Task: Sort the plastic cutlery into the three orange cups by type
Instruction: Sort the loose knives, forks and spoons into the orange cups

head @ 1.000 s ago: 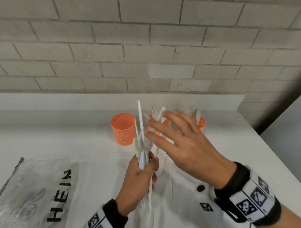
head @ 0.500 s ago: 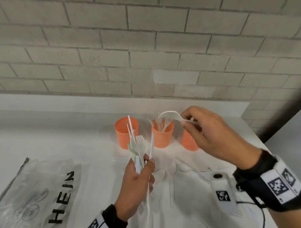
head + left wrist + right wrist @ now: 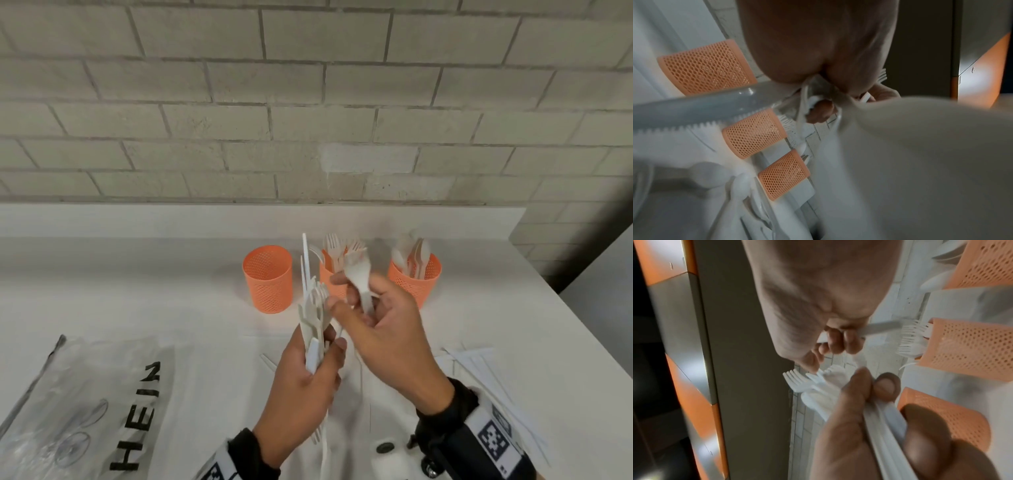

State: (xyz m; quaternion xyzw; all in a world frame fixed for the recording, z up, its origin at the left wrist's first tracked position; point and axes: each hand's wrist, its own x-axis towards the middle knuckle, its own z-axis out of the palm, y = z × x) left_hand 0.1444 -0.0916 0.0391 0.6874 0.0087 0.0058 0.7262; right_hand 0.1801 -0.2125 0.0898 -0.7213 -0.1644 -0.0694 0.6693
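My left hand (image 3: 327,346) grips an upright bundle of white plastic cutlery (image 3: 313,308), forks and knives mixed; a serrated knife (image 3: 694,110) juts from it. Right beside the bundle, my right hand (image 3: 349,303) pinches a single white fork (image 3: 358,275) by its handle, tines up. Behind the hands stand three orange mesh cups. The left cup (image 3: 268,279) looks empty, the middle cup (image 3: 329,277) holds forks and is partly hidden, and the right cup (image 3: 416,279) holds spoons.
The white table (image 3: 137,291) ends at a brick wall behind the cups and drops off at the right. A clear plastic bag (image 3: 68,404) with black letters lies front left. Thin white strips (image 3: 479,363) and loose cutlery lie under and right of my hands.
My right hand held a white piece above the cups half a second ago. It has come back toward me to the bundle and now holds a fork. The left hand has hardly moved.
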